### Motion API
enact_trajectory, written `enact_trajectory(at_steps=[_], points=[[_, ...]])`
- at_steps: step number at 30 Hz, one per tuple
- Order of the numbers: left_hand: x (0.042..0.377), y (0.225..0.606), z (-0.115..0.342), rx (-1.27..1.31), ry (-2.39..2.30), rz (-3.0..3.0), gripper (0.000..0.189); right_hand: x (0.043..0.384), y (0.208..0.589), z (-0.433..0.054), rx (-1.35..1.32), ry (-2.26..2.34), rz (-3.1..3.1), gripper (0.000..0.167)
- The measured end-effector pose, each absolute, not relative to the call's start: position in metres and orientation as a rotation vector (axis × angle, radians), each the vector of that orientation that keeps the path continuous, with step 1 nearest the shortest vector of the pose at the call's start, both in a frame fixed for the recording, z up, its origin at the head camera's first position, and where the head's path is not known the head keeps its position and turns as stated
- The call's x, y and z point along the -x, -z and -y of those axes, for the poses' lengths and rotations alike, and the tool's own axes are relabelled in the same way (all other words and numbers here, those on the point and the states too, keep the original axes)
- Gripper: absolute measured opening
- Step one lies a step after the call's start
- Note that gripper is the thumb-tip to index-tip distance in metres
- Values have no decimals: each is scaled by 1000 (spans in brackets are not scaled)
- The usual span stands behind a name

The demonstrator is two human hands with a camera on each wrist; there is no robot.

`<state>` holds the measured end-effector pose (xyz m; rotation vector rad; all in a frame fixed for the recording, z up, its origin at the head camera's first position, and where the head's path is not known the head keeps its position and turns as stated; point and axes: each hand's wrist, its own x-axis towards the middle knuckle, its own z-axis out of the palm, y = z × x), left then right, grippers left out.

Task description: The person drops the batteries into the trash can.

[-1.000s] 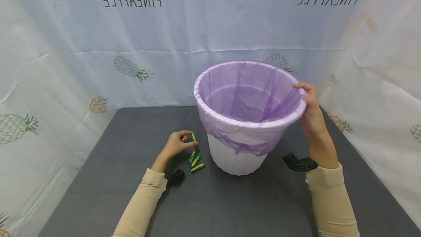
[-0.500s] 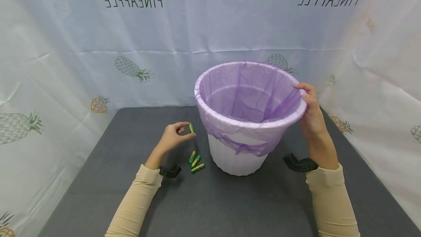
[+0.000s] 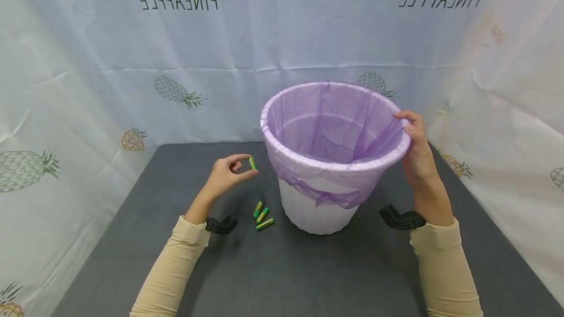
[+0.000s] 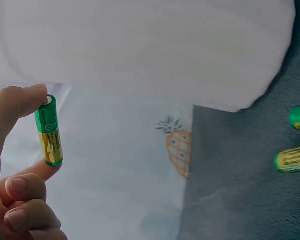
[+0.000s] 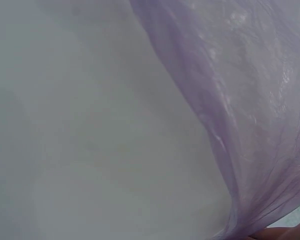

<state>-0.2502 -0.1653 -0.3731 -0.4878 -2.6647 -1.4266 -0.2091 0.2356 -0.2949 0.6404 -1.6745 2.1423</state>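
My left hand [image 3: 225, 175] pinches a green and gold battery [image 4: 49, 131] by its two ends, between thumb and index finger. That hand is raised above the table, left of a white trash can [image 3: 317, 209]. In the head view, three more batteries [image 3: 262, 215] lie on the dark table below it. A thin purple trash bag [image 3: 335, 126] lines the can and folds over its rim. My right hand [image 3: 418, 153] grips the rim at the right side, fingers over the edge. The right wrist view is mostly filled by the can's white wall and the bag's purple film [image 5: 260, 100].
A dark grey cloth [image 3: 299, 273] covers the table. Behind and at both sides hangs a pale curtain [image 3: 233, 101] with pineapple prints. Black wrist mounts [image 3: 222, 225] sit on both forearms.
My left hand has lifted the battery off the table and moved it up and slightly left, away from the three others. The right hand and the can have stayed in place.
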Motion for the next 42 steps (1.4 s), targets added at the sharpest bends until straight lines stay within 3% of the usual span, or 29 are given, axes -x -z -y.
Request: enact_trajectory(at_steps=[7,17,42], points=[[223,329,157,497,1419,2662,38,210,295,-235,-616,-2141,1680,18],[243,339,170,486,1476,2588,44,210,294,-235,-643,-2150,1674,18],[232,294,165,623,1402,2421,40,208,294,-234,-597,-2143,1675,18]])
